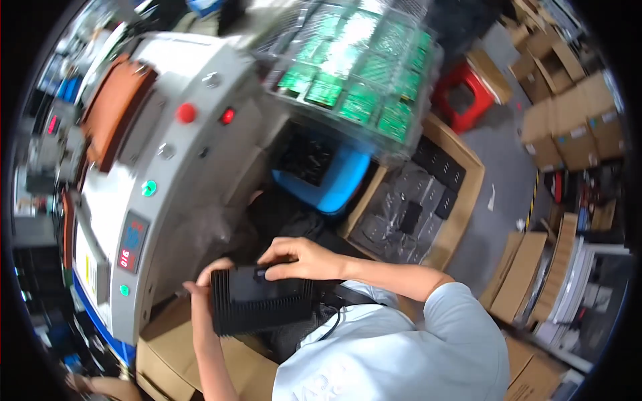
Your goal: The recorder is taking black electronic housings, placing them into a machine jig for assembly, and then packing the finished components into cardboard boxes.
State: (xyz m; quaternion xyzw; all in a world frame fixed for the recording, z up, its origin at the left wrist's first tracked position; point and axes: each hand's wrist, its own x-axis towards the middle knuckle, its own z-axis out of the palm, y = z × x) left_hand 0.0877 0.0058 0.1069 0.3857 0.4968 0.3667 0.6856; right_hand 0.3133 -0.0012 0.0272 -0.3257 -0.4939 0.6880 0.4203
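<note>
A black ribbed housing (264,309), box-shaped with fins along its edges, is held in front of my body. My left hand (205,279) grips its left side, thumb out and the other fingers partly hidden behind it. Over the housing's upper face, my right hand (304,259) has its thumb and index finger curled toward each other. A small dark piece appears at those fingertips, too small to make out. Beyond my hands, a blue bin (332,186) holds small black parts.
A grey-white machine (177,134) with a red button and lit display stands at left. Clear trays of green circuit boards (358,100) are stacked ahead. An open carton (471,194) of black housings lies to the right, near a red stool (461,120) and several cardboard boxes (572,123).
</note>
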